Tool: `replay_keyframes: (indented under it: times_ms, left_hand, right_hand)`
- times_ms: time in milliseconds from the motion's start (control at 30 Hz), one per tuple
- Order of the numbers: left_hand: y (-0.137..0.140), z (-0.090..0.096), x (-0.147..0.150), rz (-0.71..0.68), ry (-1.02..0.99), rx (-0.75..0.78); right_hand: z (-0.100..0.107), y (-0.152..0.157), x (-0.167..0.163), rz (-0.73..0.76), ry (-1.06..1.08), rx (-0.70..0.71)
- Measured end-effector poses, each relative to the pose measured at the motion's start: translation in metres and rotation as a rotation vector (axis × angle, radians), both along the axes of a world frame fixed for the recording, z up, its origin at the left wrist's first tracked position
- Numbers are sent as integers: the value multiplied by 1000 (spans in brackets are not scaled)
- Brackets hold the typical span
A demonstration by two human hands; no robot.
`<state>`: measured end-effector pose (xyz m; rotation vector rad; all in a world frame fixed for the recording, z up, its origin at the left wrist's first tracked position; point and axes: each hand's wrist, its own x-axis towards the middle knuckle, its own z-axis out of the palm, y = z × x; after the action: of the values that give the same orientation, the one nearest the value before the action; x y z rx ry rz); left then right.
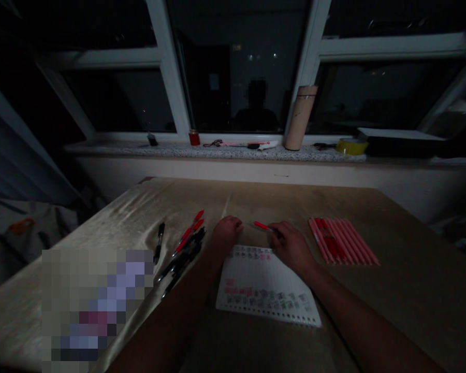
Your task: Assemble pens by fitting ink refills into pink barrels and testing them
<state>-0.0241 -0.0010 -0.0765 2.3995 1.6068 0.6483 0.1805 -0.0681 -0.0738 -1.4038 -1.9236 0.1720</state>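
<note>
My right hand [291,242] is closed around a red pen [261,226], held above the far edge of the notebook and pointing left. Curled beside it, my left hand [227,231] has its fingers drawn together near the notebook's far left corner; whatever they may hold is hidden. Below both hands lies a spiral notebook [264,282] with ruled lines and small red and black writing. Left of my left hand, several black pens [184,261] lie in a loose pile, with red pens [188,234] beside them. A single black pen [160,241] lies farther left.
A row of pink pens [353,241] with some red ones lies to the right. On the windowsill stand a tan bottle [301,119], a small red jar [194,138] and a roll of yellow tape [351,146]. A blurred patch covers the table's left side.
</note>
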Motion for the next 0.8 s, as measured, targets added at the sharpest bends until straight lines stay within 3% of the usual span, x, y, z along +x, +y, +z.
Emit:
replay_keyframes:
  times_ms: [233, 433, 633, 800]
  left_hand:
    - [1, -11, -2, -19, -51, 87]
    - [-5, -4, -1, 9, -222, 143]
    - [-12, 2, 4, -146, -460, 167]
    - [-13, 3, 5, -226, -480, 158]
  right_hand:
    - [2, -1, 0, -5, -9, -29]
    - [2, -1, 2, 8, -7, -9]
    - [0, -1, 1, 10, -25, -1]
    - [1, -1, 1, 30, -31, -6]
